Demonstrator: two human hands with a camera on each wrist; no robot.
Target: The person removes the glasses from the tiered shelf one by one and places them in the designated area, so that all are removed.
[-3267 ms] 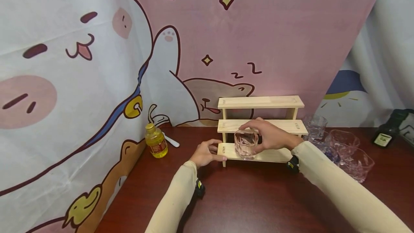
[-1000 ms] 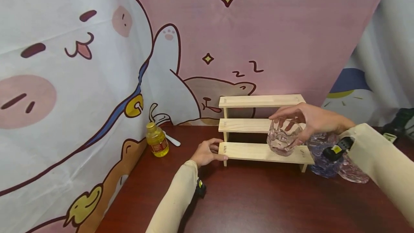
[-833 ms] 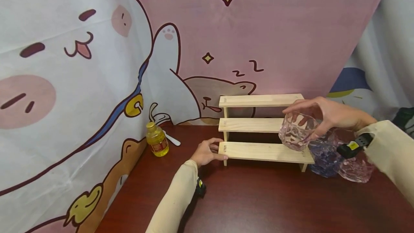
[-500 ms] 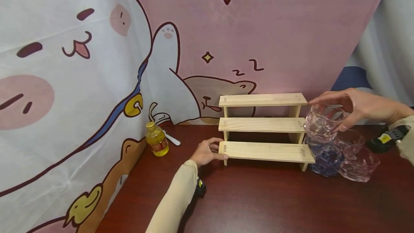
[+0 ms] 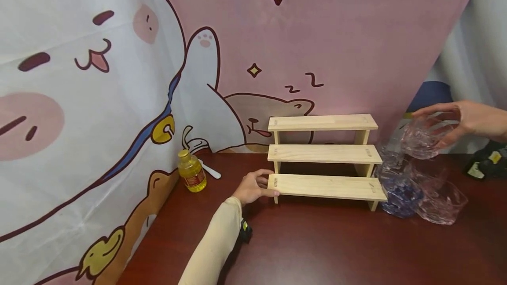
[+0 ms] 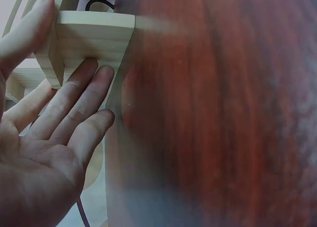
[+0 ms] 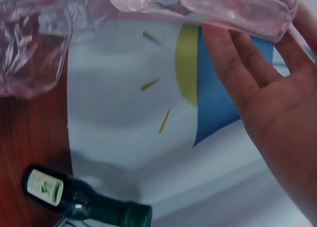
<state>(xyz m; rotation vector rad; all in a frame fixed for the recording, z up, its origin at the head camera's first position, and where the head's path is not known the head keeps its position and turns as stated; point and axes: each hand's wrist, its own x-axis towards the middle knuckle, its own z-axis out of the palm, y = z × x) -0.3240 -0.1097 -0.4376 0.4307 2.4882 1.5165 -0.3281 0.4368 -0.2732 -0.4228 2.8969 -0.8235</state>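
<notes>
A three-tier pale wooden stand (image 5: 325, 186) stands on the table, its steps bare. My left hand (image 5: 253, 187) grips the left end of its lowest step; in the left wrist view the thumb lies on one side of the board and the fingers (image 6: 81, 100) on the other. At the right, my right hand (image 5: 471, 122) holds a clear pinkish glass (image 5: 420, 140) in the air, thumb and fingers spread around it. Below that glass are a blue glass (image 5: 402, 195) and a pink glass (image 5: 441, 201), with further clear glassware partly hidden behind them.
A yellow oil bottle (image 5: 192, 171) and a white-handled utensil (image 5: 211, 170) are at the left by the cloth wall. A dark green bottle (image 7: 84, 199) with a pale label stands at the far right. A printed cloth (image 5: 336, 34) hangs behind the stand.
My right hand has carried the pinkish glass from over the lowest step rightward, off the stand and up over the other glasses. The left hand keeps its place on the stand.
</notes>
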